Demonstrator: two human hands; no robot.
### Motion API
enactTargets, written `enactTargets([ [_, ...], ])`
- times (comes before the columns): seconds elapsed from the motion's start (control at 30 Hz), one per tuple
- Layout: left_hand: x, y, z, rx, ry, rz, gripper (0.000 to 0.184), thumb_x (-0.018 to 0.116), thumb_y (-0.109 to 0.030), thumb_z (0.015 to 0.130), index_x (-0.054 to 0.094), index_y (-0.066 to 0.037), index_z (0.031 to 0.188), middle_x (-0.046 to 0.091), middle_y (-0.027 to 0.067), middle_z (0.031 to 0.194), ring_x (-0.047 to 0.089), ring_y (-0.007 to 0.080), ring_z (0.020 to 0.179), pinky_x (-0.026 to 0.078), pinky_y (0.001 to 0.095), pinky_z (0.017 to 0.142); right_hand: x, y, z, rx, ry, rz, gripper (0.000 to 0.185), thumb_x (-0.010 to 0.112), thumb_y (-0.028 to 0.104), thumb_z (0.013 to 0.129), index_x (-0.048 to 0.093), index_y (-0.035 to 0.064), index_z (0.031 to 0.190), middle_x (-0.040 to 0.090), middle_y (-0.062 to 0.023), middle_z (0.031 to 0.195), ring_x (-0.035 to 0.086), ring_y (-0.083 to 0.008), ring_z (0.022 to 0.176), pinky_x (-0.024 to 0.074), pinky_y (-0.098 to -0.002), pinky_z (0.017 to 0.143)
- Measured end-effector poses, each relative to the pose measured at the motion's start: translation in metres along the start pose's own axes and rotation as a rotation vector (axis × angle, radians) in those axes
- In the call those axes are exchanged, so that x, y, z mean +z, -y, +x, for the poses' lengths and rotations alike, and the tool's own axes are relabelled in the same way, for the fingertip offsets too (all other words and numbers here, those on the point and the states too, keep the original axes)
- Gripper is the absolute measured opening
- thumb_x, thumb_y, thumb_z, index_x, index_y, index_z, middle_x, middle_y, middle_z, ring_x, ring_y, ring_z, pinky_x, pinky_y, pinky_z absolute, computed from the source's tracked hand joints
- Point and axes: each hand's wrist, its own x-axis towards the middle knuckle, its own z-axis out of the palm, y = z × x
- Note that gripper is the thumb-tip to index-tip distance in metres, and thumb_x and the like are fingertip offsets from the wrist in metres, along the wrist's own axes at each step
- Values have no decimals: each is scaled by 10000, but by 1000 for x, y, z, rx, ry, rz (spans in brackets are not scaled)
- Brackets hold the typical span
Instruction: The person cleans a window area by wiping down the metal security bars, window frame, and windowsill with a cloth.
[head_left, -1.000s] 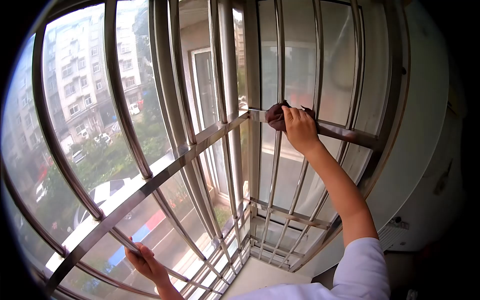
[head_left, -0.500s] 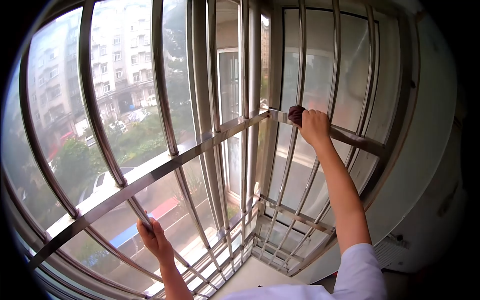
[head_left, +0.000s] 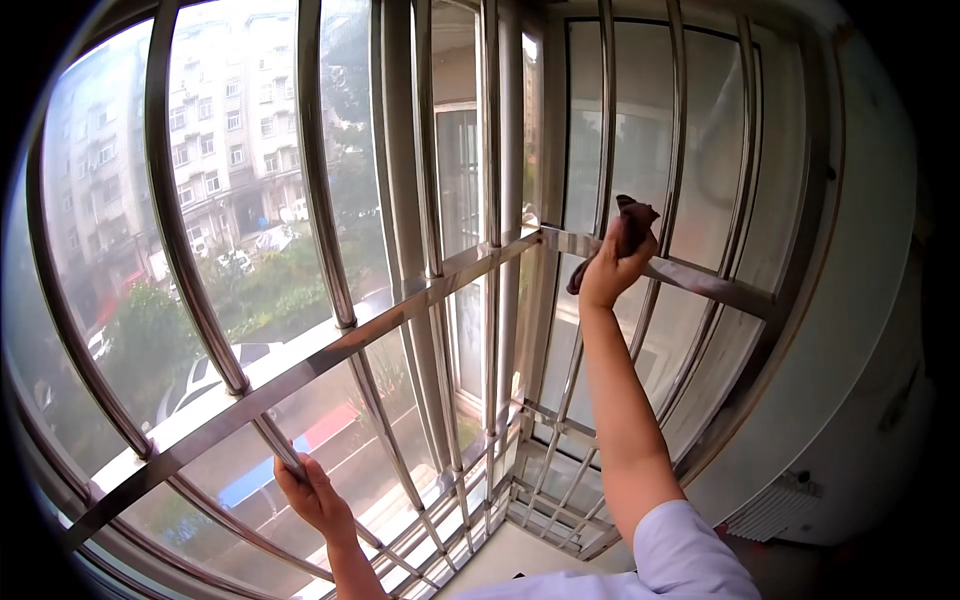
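My right hand [head_left: 612, 274] is closed on a dark maroon cloth [head_left: 634, 222], raised at the flat horizontal metal rail [head_left: 708, 284] of the right-hand window grille. Part of the cloth sticks up above my fingers, and another end hangs down on the left side of my hand. Whether the cloth touches the rail is hard to make out. Lower left, my left hand [head_left: 320, 500] is wrapped round an upright round metal bar [head_left: 272, 437], below the front grille's horizontal rail [head_left: 300, 368].
Shiny upright bars [head_left: 190, 250] run in front of the window glass on both sides of the corner. A lower rail [head_left: 560, 422] crosses the right grille. A pale wall panel [head_left: 840, 330] stands at right. Outside are buildings, trees and parked cars.
My right hand has turned over, its forearm shifting left. The cloth, earlier bunched left of the fist, now shows above and below the fingers. My left hand stays on its bar.
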Motion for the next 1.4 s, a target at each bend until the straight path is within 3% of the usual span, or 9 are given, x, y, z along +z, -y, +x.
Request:
enactTargets([
  [0.13, -5, -1, 0, -31, 43, -17, 383, 515, -224, 951, 436, -4, 1255, 436, -37, 814, 368, 27, 650, 309, 163, 565, 18, 22, -1, -439, 617, -465, 633, 630, 72, 765, 352, -24, 1325, 399, -198, 1280, 420, -394, 1153, 343, -448, 989],
  [0.23, -6, -1, 1, -39, 55, -42, 390, 513, -218, 951, 421, -1, 1263, 433, -33, 818, 368, 28, 653, 308, 165, 567, 20, -31, -21, -825, 819, -849, 439, 526, 66, 777, 493, -97, 1182, 496, -241, 1153, 477, -364, 1094, 356, -439, 992],
  [0.4, -4, 3, -1, -45, 20, -23, 403, 494, -190, 955, 388, 33, 1275, 418, -25, 812, 355, 26, 643, 292, 167, 562, 46, -29, 10, -595, 1147, -1072, 234, 587, 171, 780, 611, -23, 907, 625, -167, 951, 596, -311, 883, 451, -377, 867],
  [0.57, 0, 7, -1, 10, -25, -10, 407, 492, -187, 954, 389, 40, 1276, 418, -23, 809, 351, 25, 634, 291, 168, 552, 64, -11, 45, -260, 1673, -1098, 482, 731, 475, 686, 663, 25, 844, 672, -109, 827, 661, -251, 830, 518, -368, 717],
  [0.83, -2, 6, -1, -14, -14, -21, 398, 523, -229, 946, 421, 9, 1248, 438, -34, 799, 358, 18, 628, 299, 166, 547, 21, -41, -14, -728, 917, -907, 332, 700, 223, 717, 582, -7, 925, 598, -135, 1039, 558, -269, 1011, 448, -341, 864],
  [0.9, 1, 1, -2, -31, -41, 0, 385, 499, -226, 959, 427, 15, 1251, 407, -47, 758, 332, 19, 639, 276, 165, 573, 6, -15, -25, -499, 769, -412, 330, 603, 55, 781, 572, 17, 1107, 554, -124, 1114, 522, -280, 1053, 399, -350, 942],
  [1.0, 4, 7, -1, 57, -76, 103, 350, 472, -211, 967, 435, 9, 1236, 400, -43, 752, 325, 24, 614, 279, 175, 554, 30, -4, -47, 291, 530, 208, 252, 602, 163, 877, 575, 45, 1099, 570, -120, 1071, 548, -300, 1016, 421, -366, 912],
  [1.13, 5, -4, 0, 18, -62, 96, 330, 473, -193, 963, 440, 6, 1223, 412, -39, 762, 328, 24, 611, 284, 179, 542, 51, 7, -84, 102, 521, 72, 388, 558, 299, 901, 555, -29, 1109, 557, -212, 1178, 516, -360, 1123, 359, -392, 1009],
  [1.4, 8, -1, -1, 66, -96, 131, 304, 478, -163, 954, 452, 20, 1196, 425, -33, 780, 355, 34, 647, 316, 180, 611, 61, -27, -4, 93, 1285, 15, 526, 465, 502, 895, 618, 6, 808, 622, -182, 710, 606, -373, 757, 466, -421, 724],
])
